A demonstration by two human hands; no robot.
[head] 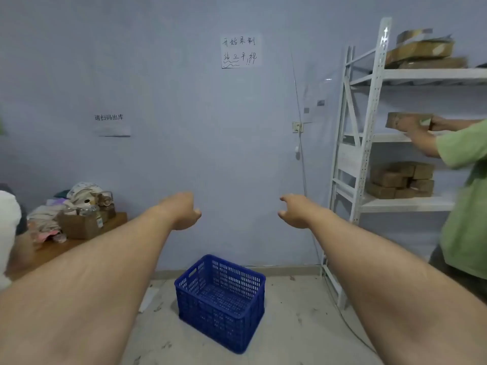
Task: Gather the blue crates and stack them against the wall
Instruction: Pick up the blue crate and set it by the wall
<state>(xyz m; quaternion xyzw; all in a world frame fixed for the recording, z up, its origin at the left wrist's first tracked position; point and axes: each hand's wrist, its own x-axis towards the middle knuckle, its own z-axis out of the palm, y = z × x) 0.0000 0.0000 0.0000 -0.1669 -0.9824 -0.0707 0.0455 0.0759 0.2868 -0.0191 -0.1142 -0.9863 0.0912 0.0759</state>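
Note:
One blue slatted plastic crate stands empty on the concrete floor, a short way out from the pale wall and turned at a slight angle to it. Both my arms are stretched forward at chest height, well above the crate. My left hand hangs with loosely curled fingers and holds nothing. My right hand mirrors it, fingers apart and empty. The two hands are about a crate's width apart.
A white metal shelving unit with cardboard boxes fills the right side. Another person in a green shirt stands there holding a box at the shelf. A wooden table with a cluttered carton sits at the left. A thin cable runs down the wall.

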